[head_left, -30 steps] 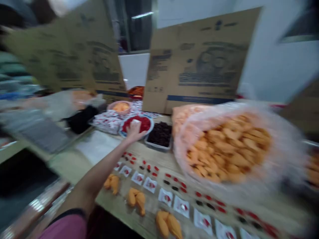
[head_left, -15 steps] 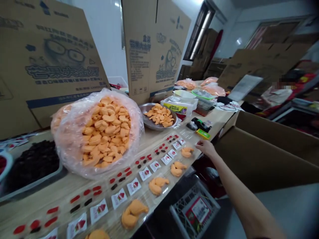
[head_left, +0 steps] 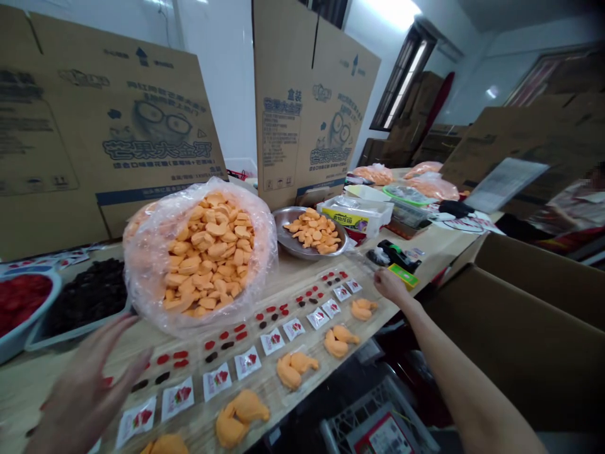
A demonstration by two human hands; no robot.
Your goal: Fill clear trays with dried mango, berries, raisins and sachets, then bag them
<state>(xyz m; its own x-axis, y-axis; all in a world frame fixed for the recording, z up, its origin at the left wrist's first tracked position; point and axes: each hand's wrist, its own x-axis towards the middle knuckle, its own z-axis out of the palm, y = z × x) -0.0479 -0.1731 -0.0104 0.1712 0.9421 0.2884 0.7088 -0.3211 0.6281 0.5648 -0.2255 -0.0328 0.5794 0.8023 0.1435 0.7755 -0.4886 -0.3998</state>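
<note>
My left hand, slightly blurred, hovers over the near left end of the table with its fingers apart and nothing in it. My right hand is closed at the far end of the clear plastic trays, beside a yellow-green box; what it grips, if anything, is too small to make out. Between the hands run rows of red pieces, dark pieces, white sachets and orange pieces in trays. Behind them stands an open plastic bag of orange pieces.
A metal bowl of orange pieces is behind the rows. Tubs of dark pieces and red pieces stand at left. Cardboard boxes line the back; an open carton is at right. A person sits far right.
My left hand has come into view at the lower left. My right hand stays near the far end of the rows, now more tightly closed. The camera view has shifted left.
</note>
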